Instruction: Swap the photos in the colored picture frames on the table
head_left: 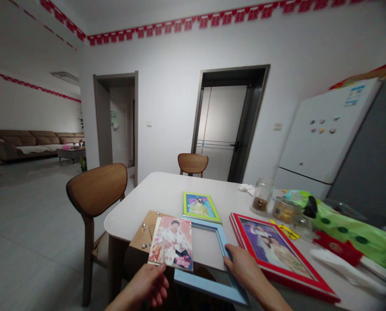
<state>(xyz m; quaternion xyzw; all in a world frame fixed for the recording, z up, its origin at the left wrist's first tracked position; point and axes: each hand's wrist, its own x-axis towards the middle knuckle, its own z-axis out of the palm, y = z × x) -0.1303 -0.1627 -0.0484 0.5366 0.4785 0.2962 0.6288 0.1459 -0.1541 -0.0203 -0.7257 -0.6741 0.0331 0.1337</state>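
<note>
Pinched in my left hand (150,281) is the lower left corner of a pink photo print (171,246), which seems to be a small stack of sheets. My right hand (244,265) grips the right side of an empty light-blue picture frame (205,283), thumb on top. Part of the frame's left side is covered by the photo. Under the photo's left edge lies a brown backing board (142,231) with several metal clips. Behind the blue frame rests a lime-green framed photo (201,206). A large red framed photo (277,255) lies right of my right hand.
On the right of the white table (167,190) stand a glass jar (262,196), a lidded container (286,209) and a green bag (355,229). Wooden chairs stand at the left (97,188) and far side (193,163). A fridge (325,129) is behind, right.
</note>
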